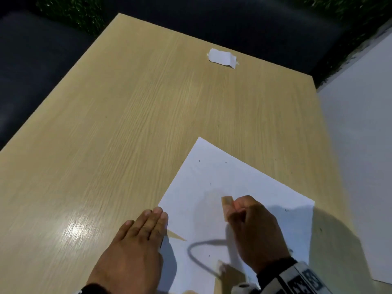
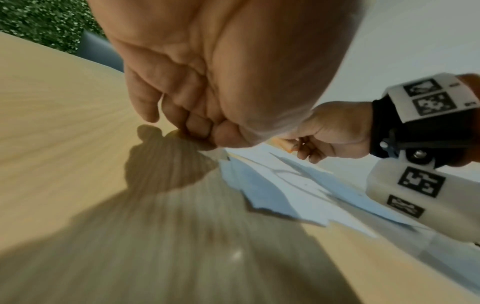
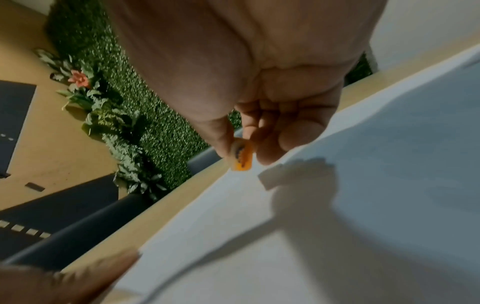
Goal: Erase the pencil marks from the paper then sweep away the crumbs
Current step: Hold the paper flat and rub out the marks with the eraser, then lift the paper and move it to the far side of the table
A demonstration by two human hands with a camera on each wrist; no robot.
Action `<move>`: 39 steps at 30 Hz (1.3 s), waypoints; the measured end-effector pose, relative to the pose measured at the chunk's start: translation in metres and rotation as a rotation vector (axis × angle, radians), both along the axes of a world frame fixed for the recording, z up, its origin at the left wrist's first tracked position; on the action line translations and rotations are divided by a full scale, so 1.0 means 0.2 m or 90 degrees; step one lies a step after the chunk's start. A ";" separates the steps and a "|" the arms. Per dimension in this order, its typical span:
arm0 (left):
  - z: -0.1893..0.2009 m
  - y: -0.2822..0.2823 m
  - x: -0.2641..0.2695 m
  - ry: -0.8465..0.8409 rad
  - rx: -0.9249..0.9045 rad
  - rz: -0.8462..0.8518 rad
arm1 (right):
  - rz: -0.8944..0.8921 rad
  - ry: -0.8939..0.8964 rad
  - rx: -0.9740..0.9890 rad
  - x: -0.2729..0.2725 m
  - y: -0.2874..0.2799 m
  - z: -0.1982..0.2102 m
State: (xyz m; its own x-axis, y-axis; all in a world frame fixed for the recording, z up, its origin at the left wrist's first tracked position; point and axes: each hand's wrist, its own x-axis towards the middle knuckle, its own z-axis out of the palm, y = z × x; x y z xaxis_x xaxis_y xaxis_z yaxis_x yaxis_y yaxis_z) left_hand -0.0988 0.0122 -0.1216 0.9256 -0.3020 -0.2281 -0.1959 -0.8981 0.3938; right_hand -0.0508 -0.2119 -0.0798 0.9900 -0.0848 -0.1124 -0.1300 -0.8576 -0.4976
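Observation:
A white sheet of paper [image 1: 239,183] lies at the near right of the wooden table [image 1: 131,115], with a curved grey pencil line [image 1: 198,257] and small dark crumbs [image 1: 199,161] on it. My right hand [image 1: 252,228] pinches an orange eraser [image 1: 226,203], held just above the paper; the right wrist view shows the eraser [image 3: 241,157] between thumb and fingers, its face smudged dark. My left hand [image 1: 135,245] lies flat with straight fingers on the table, fingertips [image 1: 160,212] on the paper's left edge. The paper's [image 2: 272,195] near edge looks torn.
A small torn white paper scrap [image 1: 222,57] lies near the table's far edge. A white surface [image 1: 360,132] borders the table on the right. Dark seating [image 1: 31,77] and green foliage [image 3: 145,115] lie beyond the far side.

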 end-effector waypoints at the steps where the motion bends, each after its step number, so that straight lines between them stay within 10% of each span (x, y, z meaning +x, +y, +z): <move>1: 0.00 -0.01 0.00 -0.009 0.002 0.014 | -0.013 -0.006 -0.001 -0.01 -0.03 0.03; 11: 0.15 0.03 0.09 0.039 0.110 0.018 | -0.046 0.029 0.110 -0.01 -0.06 0.05; 19: 0.35 -0.16 0.35 -0.036 -0.143 0.111 | 0.030 0.102 0.130 0.07 0.22 0.07; 25: 0.31 -0.14 0.45 -0.023 -0.110 0.176 | 0.059 0.079 0.194 0.07 0.17 0.02; 39: 0.17 0.08 0.50 -0.009 0.015 0.268 | -0.182 0.015 0.158 0.06 -0.33 0.09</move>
State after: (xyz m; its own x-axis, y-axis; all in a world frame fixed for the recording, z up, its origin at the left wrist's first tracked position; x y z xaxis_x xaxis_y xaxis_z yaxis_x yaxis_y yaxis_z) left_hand 0.0019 0.0279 -0.0869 0.9704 0.1080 -0.2161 0.1842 -0.9095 0.3725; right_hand -0.0380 -0.2777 -0.0625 0.9274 -0.3244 -0.1862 -0.3599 -0.6384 -0.6804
